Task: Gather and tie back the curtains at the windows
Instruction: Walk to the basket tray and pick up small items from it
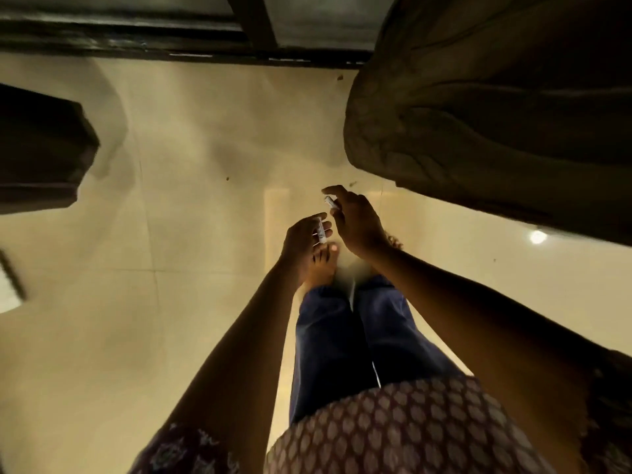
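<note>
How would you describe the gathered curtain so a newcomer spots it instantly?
Start at the dark window frame along the top. Follow it right to the big grey-brown curtain bundle above the right hand. Unlike the smooth cream floor, it is bulky and deeply folded.
</note>
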